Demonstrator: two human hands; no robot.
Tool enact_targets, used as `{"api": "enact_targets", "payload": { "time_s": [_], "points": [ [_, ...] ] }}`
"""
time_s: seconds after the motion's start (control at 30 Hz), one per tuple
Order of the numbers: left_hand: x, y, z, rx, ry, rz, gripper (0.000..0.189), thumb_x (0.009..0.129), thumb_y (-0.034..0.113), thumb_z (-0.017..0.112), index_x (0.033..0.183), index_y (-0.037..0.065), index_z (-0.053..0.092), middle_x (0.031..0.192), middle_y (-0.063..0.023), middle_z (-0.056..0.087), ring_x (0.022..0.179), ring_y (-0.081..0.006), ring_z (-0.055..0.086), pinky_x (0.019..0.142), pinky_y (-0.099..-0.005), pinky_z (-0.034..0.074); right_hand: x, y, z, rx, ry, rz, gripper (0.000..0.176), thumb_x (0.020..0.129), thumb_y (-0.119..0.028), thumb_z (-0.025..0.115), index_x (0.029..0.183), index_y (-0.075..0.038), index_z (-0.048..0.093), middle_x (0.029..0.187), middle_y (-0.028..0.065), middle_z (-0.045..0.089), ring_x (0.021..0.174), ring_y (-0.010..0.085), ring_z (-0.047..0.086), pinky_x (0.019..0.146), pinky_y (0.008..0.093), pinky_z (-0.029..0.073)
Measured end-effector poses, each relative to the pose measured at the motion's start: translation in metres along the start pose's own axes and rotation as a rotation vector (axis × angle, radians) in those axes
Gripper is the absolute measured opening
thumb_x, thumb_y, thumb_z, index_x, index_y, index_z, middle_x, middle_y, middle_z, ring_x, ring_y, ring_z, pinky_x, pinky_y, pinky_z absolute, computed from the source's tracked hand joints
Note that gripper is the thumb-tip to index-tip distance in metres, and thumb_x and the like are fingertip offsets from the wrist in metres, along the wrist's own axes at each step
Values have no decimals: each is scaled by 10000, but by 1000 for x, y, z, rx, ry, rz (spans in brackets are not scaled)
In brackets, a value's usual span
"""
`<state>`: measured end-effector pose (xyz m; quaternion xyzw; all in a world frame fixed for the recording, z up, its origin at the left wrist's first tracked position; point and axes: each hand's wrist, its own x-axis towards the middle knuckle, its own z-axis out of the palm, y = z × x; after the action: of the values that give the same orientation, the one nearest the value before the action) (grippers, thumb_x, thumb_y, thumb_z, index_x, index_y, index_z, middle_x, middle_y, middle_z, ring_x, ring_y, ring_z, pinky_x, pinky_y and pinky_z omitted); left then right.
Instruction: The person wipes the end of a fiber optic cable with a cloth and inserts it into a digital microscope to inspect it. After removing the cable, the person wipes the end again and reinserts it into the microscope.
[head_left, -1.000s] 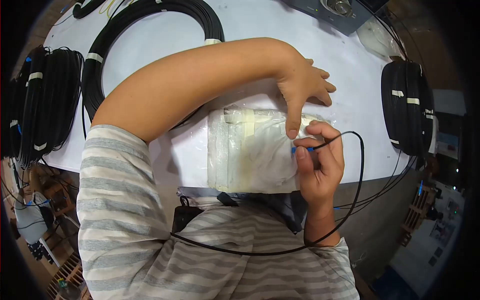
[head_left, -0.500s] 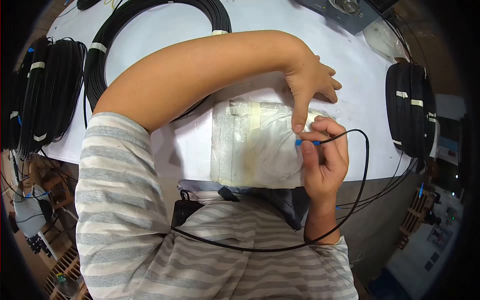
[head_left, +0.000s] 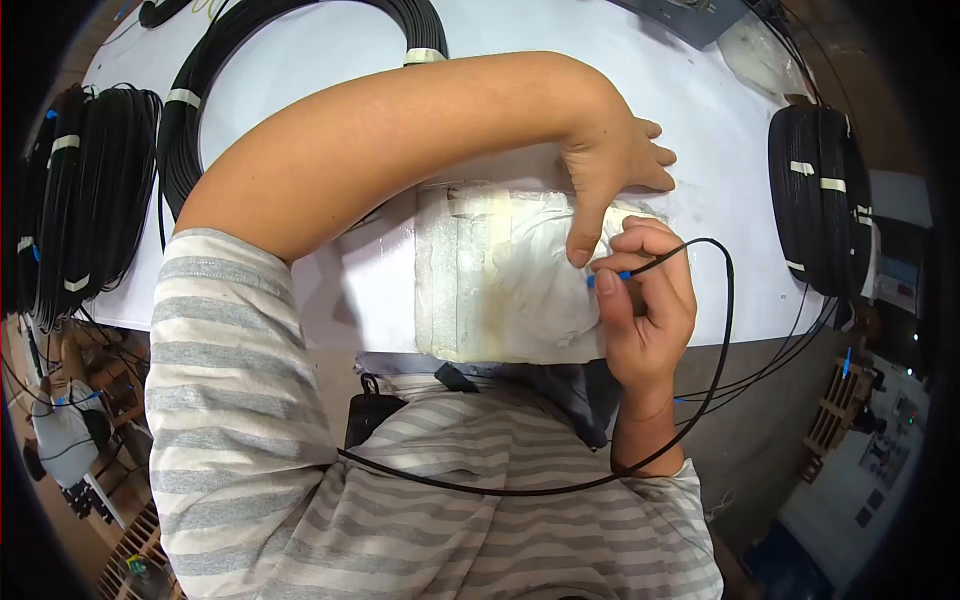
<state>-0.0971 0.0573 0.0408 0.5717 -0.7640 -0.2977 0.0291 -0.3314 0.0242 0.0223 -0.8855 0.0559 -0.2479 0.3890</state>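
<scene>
My right hand (head_left: 652, 315) pinches a blue fiber-optic connector (head_left: 608, 279) on the end of a black cable (head_left: 731, 300). The connector's tip meets, or hovers just over, a rumpled white wipe (head_left: 550, 285) lying on a flat pad wrapped in clear tape (head_left: 436, 275). From the connector the cable loops right, then runs down across my striped shirt. My left arm reaches over the pad, and my left hand (head_left: 617, 160) has its fingers spread on the table. Its thumb rests on the wipe's upper right, close to the connector.
A large black cable coil (head_left: 183, 140) lies behind my left arm on the white table (head_left: 710, 170). More coils stand at the left (head_left: 95, 200) and right (head_left: 820, 200) edges. A grey device (head_left: 690, 18) and a clear plastic bag (head_left: 755, 60) are at the back right.
My right hand and the connector have shifted slightly up and left. The left thumb has slid a little left on the wipe, whose folds look different. The whole view has moved slightly.
</scene>
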Motion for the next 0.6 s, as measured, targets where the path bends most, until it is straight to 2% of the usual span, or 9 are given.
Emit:
{"api": "enact_targets", "payload": {
  "time_s": [0.27,0.37,0.47,0.6],
  "points": [
    [0,-3,0,1,-11,5,1456,455,584,965,1676,51,378,1770,-255,240,1672,-420,111,1322,-660,122,0,-1,0,12,-7,25,101,905,-82,784,952,4,761,1110,137,654,1136,349,640,982,442,518],
    [-2,-1,-2,-13,-14,10,1445,447,578,965,1665,48,398,1765,-260,250,1672,-421,114,1321,-664,121,0,-2,5,73,60,68,101,893,-72,787,951,6,758,1108,141,652,1132,351,639,979,444,518],
    [-1,-4,-1,-3,2,22,1424,447,570,964,1654,47,418,1758,-267,265,1670,-427,122,1317,-671,126,2,-1,2,-6,8,-4,104,884,-61,789,956,7,757,1109,143,651,1127,351,640,975,444,519],
    [-2,-6,-3,-11,-13,23,1408,453,560,962,1649,46,427,1755,-269,273,1667,-431,131,1314,-672,135,1,0,3,37,24,22,98,883,-57,790,944,8,749,1110,136,654,1119,349,642,968,442,521]
  ]
}}
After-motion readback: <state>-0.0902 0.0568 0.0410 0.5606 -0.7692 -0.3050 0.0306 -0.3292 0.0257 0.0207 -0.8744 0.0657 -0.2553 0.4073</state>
